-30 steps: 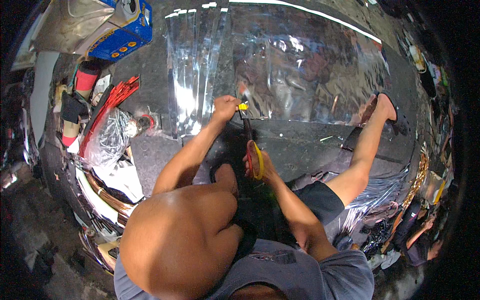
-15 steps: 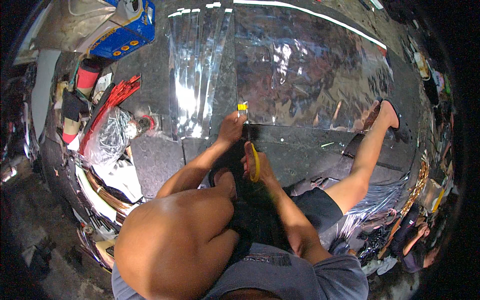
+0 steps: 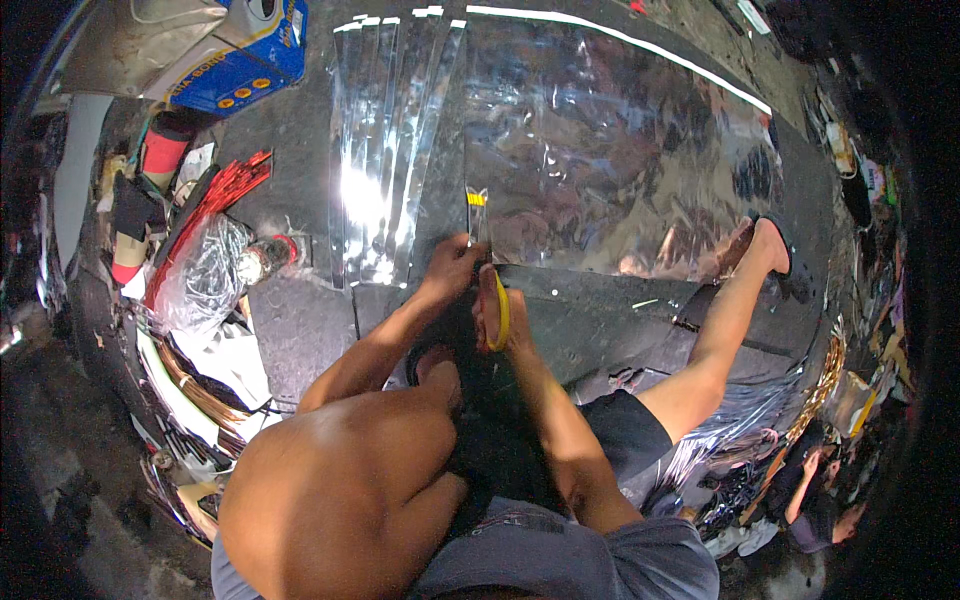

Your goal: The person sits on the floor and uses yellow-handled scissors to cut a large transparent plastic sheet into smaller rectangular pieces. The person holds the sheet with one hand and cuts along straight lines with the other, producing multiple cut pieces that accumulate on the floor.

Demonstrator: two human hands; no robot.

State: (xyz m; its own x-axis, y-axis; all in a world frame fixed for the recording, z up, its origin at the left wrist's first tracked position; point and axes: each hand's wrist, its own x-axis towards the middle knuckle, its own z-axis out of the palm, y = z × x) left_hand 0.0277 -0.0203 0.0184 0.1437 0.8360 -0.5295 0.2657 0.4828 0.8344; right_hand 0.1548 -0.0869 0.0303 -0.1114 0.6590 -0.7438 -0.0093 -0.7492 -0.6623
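A large mirror-like plastic sheet point(image 3: 600, 150) with a white strip along its far edge lies flat before me. At its near left corner, my left hand point(image 3: 454, 268) pinches the edge of the sheet. Just to the right and nearer, my right hand point(image 3: 489, 322) grips yellow-handled scissors point(image 3: 503, 310). Their blades point away from me at the sheet's left edge, mostly hidden by the hands. A small yellow patch point(image 3: 477, 199) shows beyond my left fingers; whether it is a mark or a reflection I cannot tell. Several long shiny strips point(image 3: 375, 150) lie fanned out left of the sheet.
My bare foot point(image 3: 768, 246) rests at the sheet's right corner. On the left are a blue tin point(image 3: 245, 75), red rods point(image 3: 215, 210) and a clear bag point(image 3: 205, 270). Wire bundles point(image 3: 735, 410) lie at the right. Another person's arm point(image 3: 803, 488) shows at lower right.
The scissors and my right hand have moved a little farther from me along the sheet's left edge. My left hand stays about where it was; the whole view has shifted slightly.
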